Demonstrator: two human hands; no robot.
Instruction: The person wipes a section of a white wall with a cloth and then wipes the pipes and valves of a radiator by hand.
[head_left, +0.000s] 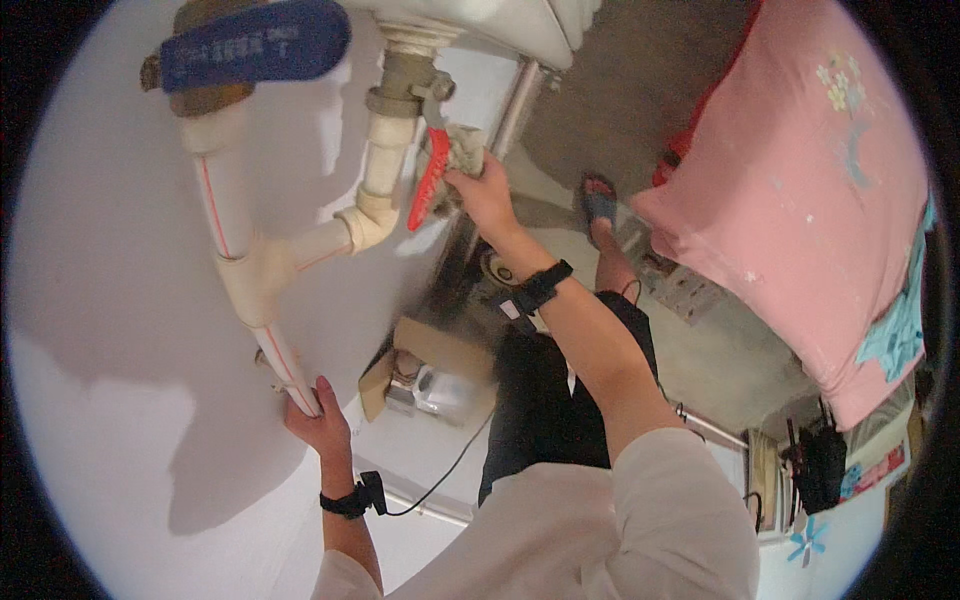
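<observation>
My left hand (322, 427) grips the lower end of a white plastic pipe with a red stripe (281, 360), thumb on its near side. Higher up, my right hand (484, 199) holds a crumpled, soiled cloth (466, 148) behind the red lever handle (430, 180) of a metal ball valve (401, 79). A pipe elbow (371, 223) sits under that valve and joins a tee fitting (255, 281). At the upper left, a second valve with a blue lever handle (255, 45) tops the thick striped pipe (221, 195). Part of the cloth is hidden by my fingers and the red handle.
A pale wall (112, 300) stands behind the pipes. Below them is an open cardboard box (442, 345) with packaged items. To the right, a pink cloth cover (780, 225) drapes over something large. A cable (450, 472) runs from my left wrist strap. My sandalled foot (598, 199) is on the floor.
</observation>
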